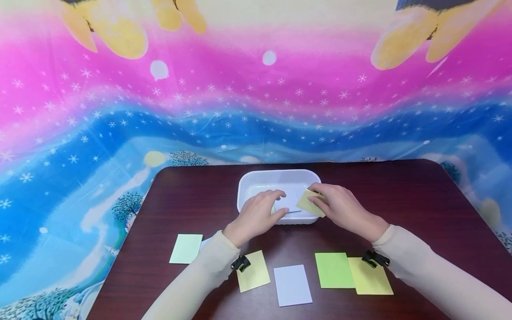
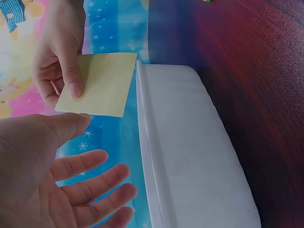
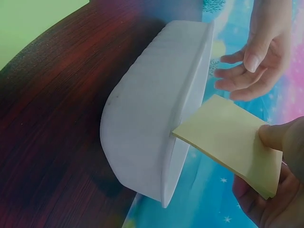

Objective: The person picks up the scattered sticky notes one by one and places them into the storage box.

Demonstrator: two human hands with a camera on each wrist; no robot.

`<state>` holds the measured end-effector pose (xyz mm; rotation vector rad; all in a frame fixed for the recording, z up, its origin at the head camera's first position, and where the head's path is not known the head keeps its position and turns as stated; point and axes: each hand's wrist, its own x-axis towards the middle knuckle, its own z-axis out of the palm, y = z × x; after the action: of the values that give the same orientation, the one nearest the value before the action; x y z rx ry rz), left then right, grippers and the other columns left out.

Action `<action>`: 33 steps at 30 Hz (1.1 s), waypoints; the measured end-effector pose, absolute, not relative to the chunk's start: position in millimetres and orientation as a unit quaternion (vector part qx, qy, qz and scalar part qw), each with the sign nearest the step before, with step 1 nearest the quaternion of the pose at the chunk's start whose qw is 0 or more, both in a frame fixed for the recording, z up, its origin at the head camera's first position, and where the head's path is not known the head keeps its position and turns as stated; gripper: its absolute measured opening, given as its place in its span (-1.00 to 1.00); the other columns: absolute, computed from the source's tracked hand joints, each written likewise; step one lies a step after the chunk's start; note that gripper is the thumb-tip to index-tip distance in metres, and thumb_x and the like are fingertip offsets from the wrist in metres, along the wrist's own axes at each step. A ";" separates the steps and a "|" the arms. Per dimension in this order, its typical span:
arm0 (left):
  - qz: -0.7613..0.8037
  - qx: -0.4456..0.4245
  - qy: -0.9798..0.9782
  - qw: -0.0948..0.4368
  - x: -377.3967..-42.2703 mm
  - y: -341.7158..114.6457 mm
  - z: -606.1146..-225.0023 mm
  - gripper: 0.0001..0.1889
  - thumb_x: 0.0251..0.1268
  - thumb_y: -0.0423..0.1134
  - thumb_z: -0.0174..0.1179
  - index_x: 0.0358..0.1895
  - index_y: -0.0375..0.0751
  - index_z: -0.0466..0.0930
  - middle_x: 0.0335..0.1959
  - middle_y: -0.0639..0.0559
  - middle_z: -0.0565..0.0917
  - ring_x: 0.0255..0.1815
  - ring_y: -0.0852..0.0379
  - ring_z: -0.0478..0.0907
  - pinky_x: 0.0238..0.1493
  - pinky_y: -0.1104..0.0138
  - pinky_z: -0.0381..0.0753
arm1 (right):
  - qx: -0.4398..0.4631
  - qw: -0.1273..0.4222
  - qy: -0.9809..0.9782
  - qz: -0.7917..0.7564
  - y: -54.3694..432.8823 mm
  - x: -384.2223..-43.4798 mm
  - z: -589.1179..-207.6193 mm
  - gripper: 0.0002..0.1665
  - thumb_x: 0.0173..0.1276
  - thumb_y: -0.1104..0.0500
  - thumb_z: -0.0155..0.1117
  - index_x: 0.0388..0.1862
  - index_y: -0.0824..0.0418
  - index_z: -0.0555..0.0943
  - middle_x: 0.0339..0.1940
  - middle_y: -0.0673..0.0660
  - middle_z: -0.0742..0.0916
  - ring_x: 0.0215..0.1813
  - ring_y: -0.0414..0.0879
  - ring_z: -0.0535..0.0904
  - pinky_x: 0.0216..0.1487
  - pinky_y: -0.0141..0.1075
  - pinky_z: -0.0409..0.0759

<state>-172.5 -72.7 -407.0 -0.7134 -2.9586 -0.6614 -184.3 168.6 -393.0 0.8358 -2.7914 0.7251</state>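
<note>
My right hand point(image 1: 344, 206) pinches a pale yellow sticky note pad point(image 3: 228, 137) between thumb and fingers, over the right side of a white plastic tub point(image 1: 276, 176). In the right wrist view one corner of the pad overlaps the tub's rim. My left hand point(image 1: 260, 211) is over the tub's near left side, its fingers spread and holding nothing. The left wrist view shows the left thumb just below the edge of the pad. A little green and a thin dark line show inside the tub; the hands hide part of it.
On the dark wooden table point(image 1: 424, 204) lie a mint pad point(image 1: 186, 249), a yellow pad point(image 1: 254, 272), a white pad point(image 1: 293, 285), a lime green pad point(image 1: 334, 270) and another yellow pad point(image 1: 372, 280). A pale pad beside the mint one is partly behind the left sleeve. A patterned cloth point(image 1: 256, 89) hangs behind.
</note>
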 end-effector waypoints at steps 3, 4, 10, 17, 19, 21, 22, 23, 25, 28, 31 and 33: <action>-0.213 -0.225 -0.951 0.010 -174.4 -72.0 -406.0 -0.56 0.41 0.04 0.25 0.26 -0.04 0.57 0.12 0.05 0.72 0.04 0.11 0.67 0.03 0.19 0.66 | 0.284 0.085 -0.927 0.229 166.0 -186.0 -393.5 -0.79 0.42 0.21 0.34 0.00 0.17 0.68 -0.25 0.05 0.78 -0.37 -0.20 0.51 -0.34 -0.32 0.48; -0.213 -0.223 -0.951 0.010 -174.9 -72.1 -405.7 -0.56 0.41 0.04 0.25 0.26 -0.04 0.57 0.12 0.05 0.72 0.05 0.11 0.67 0.03 0.19 0.66 | 0.285 0.088 -0.927 0.226 165.0 -186.7 -393.7 -0.79 0.42 0.20 0.33 0.00 0.18 0.68 -0.24 0.05 0.78 -0.37 -0.20 0.51 -0.33 -0.31 0.48; -0.214 -0.221 -0.951 0.010 -176.7 -71.7 -403.2 -0.55 0.42 0.04 0.25 0.27 -0.03 0.56 0.14 0.04 0.72 0.08 0.11 0.67 0.07 0.18 0.66 | 0.291 0.089 -0.926 0.224 160.2 -191.1 -393.5 -0.79 0.43 0.19 0.33 0.01 0.17 0.68 -0.28 0.02 0.77 -0.40 -0.21 0.48 -0.35 -0.32 0.47; -0.212 -0.218 -0.953 0.017 -179.6 -71.0 -401.1 -0.55 0.41 0.03 0.25 0.26 -0.05 0.57 0.13 0.03 0.72 0.06 0.09 0.68 0.05 0.16 0.66 | 0.299 0.084 -0.923 0.228 153.7 -195.8 -390.8 -0.81 0.44 0.17 0.33 -0.01 0.14 0.68 -0.37 -0.03 0.72 -0.44 -0.22 0.44 -0.37 -0.32 0.45; -0.212 -0.214 -0.953 0.016 -180.5 -71.5 -401.1 -0.55 0.41 0.03 0.25 0.26 -0.05 0.57 0.12 0.03 0.73 0.05 0.10 0.68 0.04 0.17 0.66 | 0.299 0.083 -0.923 0.228 151.9 -197.7 -390.6 -0.82 0.44 0.17 0.32 -0.02 0.14 0.68 -0.38 -0.04 0.71 -0.45 -0.21 0.43 -0.38 -0.32 0.44; -0.214 -0.211 -0.954 0.013 -181.3 -72.0 -401.1 -0.56 0.41 0.03 0.25 0.26 -0.05 0.57 0.12 0.03 0.73 0.04 0.10 0.68 0.04 0.17 0.67 | 0.298 0.080 -0.924 0.228 150.0 -199.5 -391.0 -0.82 0.44 0.17 0.32 -0.02 0.14 0.68 -0.39 -0.03 0.71 -0.46 -0.21 0.43 -0.38 -0.32 0.43; -0.215 -0.210 -0.954 0.012 -181.7 -72.3 -401.2 -0.56 0.41 0.03 0.25 0.26 -0.05 0.57 0.11 0.02 0.73 0.04 0.10 0.68 0.04 0.16 0.67 | 0.296 0.077 -0.924 0.229 149.4 -200.4 -391.7 -0.82 0.44 0.17 0.32 -0.02 0.14 0.68 -0.38 -0.02 0.71 -0.45 -0.21 0.43 -0.39 -0.32 0.43; -0.215 -0.210 -0.954 0.011 -182.2 -72.5 -401.3 -0.56 0.42 0.03 0.25 0.26 -0.05 0.57 0.12 0.02 0.73 0.04 0.11 0.68 0.04 0.16 0.67 | 0.294 0.074 -0.925 0.228 148.6 -201.5 -392.5 -0.81 0.44 0.16 0.33 -0.02 0.15 0.68 -0.37 -0.02 0.72 -0.45 -0.20 0.43 -0.38 -0.32 0.43; -0.215 -0.210 -0.954 0.013 -183.3 -72.9 -402.1 -0.56 0.42 0.03 0.25 0.25 -0.05 0.57 0.10 0.01 0.73 0.03 0.10 0.68 0.03 0.16 0.67 | 0.289 0.065 -0.927 0.229 147.2 -203.3 -394.3 -0.81 0.44 0.16 0.33 -0.01 0.15 0.68 -0.35 -0.01 0.73 -0.44 -0.20 0.45 -0.38 -0.32 0.44; -0.214 -0.211 -0.954 0.017 -184.7 -73.8 -403.5 -0.57 0.42 0.03 0.24 0.24 -0.06 0.58 0.09 0.01 0.73 0.01 0.10 0.68 0.03 0.16 0.66 | 0.283 0.054 -0.930 0.227 145.2 -205.8 -397.1 -0.80 0.44 0.16 0.33 0.00 0.16 0.69 -0.32 0.01 0.75 -0.42 -0.19 0.47 -0.37 -0.31 0.46; -0.216 -0.208 -0.954 0.019 -186.2 -74.6 -405.1 -0.57 0.42 0.03 0.24 0.24 -0.06 0.58 0.08 0.00 0.74 0.01 0.10 0.68 0.02 0.15 0.66 | 0.281 0.049 -0.932 0.224 142.4 -208.2 -399.4 -0.78 0.43 0.16 0.34 0.01 0.16 0.70 -0.27 0.03 0.78 -0.39 -0.18 0.51 -0.33 -0.30 0.50; -0.217 -0.207 -0.954 0.017 -186.9 -75.1 -406.2 -0.56 0.42 0.03 0.25 0.24 -0.07 0.58 0.08 0.00 0.74 0.00 0.09 0.68 0.02 0.15 0.66 | 0.283 0.047 -0.932 0.223 140.8 -210.5 -401.5 -0.78 0.43 0.17 0.34 0.01 0.17 0.70 -0.24 0.05 0.79 -0.37 -0.17 0.53 -0.31 -0.28 0.52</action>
<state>-186.9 -75.1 -406.2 -0.6420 -2.9648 -0.6735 -210.5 140.8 -401.5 0.8646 -2.8421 0.6788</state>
